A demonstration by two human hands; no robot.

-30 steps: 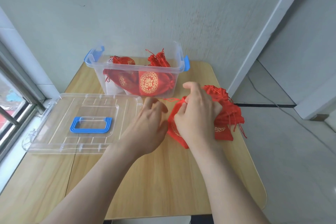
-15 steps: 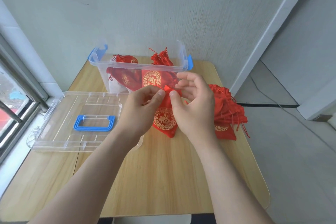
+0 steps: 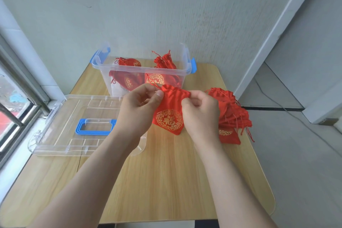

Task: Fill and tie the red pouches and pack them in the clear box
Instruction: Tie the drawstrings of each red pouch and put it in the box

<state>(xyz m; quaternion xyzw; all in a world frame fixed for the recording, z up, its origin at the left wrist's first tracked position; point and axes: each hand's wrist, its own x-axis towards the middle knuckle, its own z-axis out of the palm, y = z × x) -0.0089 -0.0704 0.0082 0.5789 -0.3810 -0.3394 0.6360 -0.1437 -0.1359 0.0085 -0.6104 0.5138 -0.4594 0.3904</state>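
I hold a flat red pouch [image 3: 171, 109] with a gold round emblem up above the table. My left hand [image 3: 141, 106] pinches its top left corner near the drawstring. My right hand [image 3: 200, 111] pinches its top right corner. The mouth of the pouch is stretched between them. Behind it stands the clear box [image 3: 185, 72] with blue latches, holding several tied red pouches [image 3: 164, 60]. A pile of flat red pouches [image 3: 231, 116] lies on the table to the right of my right hand.
The box's clear lid [image 3: 61, 126] with a blue handle [image 3: 95, 127] lies flat on the left of the wooden table [image 3: 166, 181]. A window frame [image 3: 16, 102] runs along the left edge. The grey wall stands just behind the box.
My right hand lifted one pouch off the pile and brought it to the middle. My left hand came up and took its other corner; the pouch's mouth is now spread wider.
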